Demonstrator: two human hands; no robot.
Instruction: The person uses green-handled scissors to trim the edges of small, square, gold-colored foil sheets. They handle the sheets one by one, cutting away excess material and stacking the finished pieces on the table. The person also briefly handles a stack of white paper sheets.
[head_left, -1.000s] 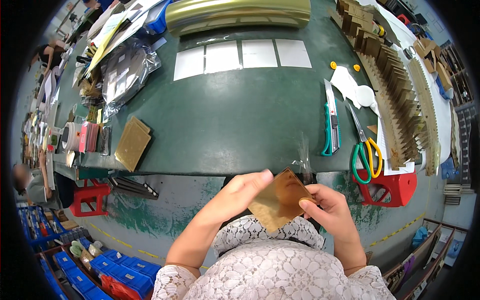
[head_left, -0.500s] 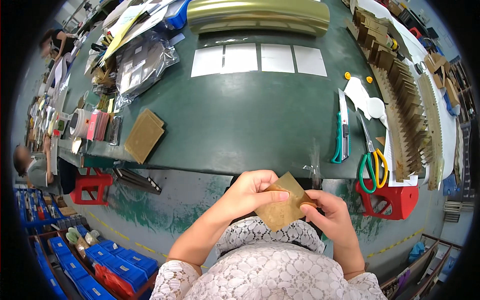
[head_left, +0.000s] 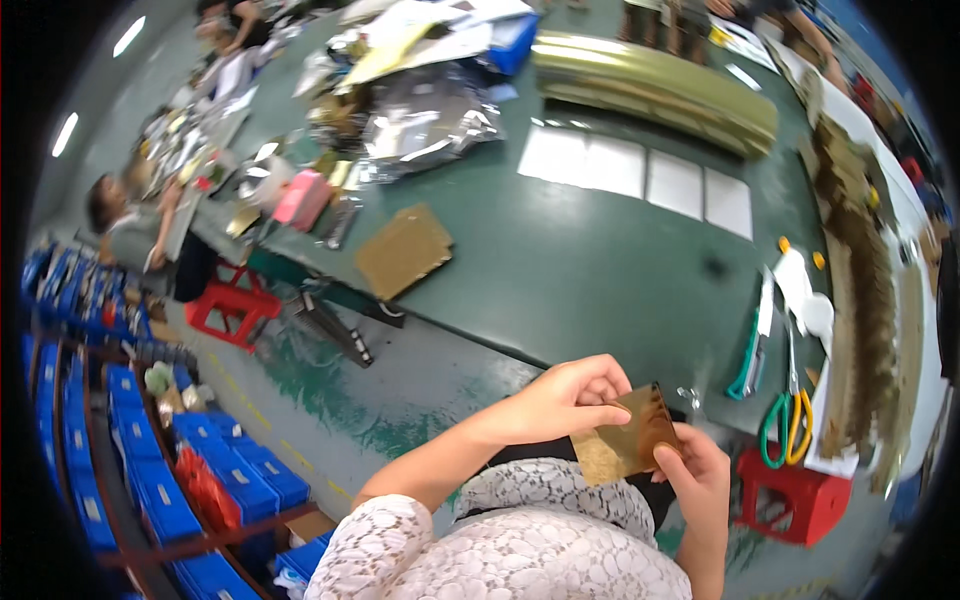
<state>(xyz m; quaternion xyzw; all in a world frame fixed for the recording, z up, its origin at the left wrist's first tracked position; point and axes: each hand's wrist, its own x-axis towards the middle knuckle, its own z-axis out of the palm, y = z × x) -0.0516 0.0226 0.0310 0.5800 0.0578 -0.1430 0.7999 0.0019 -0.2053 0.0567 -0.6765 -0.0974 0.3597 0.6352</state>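
A thin, square gold-brown sheet [head_left: 612, 455] is held in front of my body, just off the near edge of the table. My left hand [head_left: 560, 402] pinches it near its upper left, thumb lying over the top face and fingers curled behind. At its right edge my right hand [head_left: 697, 468] grips it between thumb and fingers. The sheet's right part looks darker and shiny, its lower left corner paler. On the table to the left lies a stack of similar brown sheets [head_left: 405, 250].
A green-handled utility knife [head_left: 748, 352] and scissors [head_left: 787, 428] lie at the right, beside toothed brown strips [head_left: 860, 280]. A gold film roll [head_left: 655, 95] lies behind several white sheets [head_left: 675, 185]. Red stools [head_left: 795, 500] stand under the table. Another person [head_left: 140, 235] sits at far left.
My view has swung left and tilted, so the table appears slanted and shifted right. The sheet has turned in my hands, its darker right edge now facing up, with my right hand on that edge.
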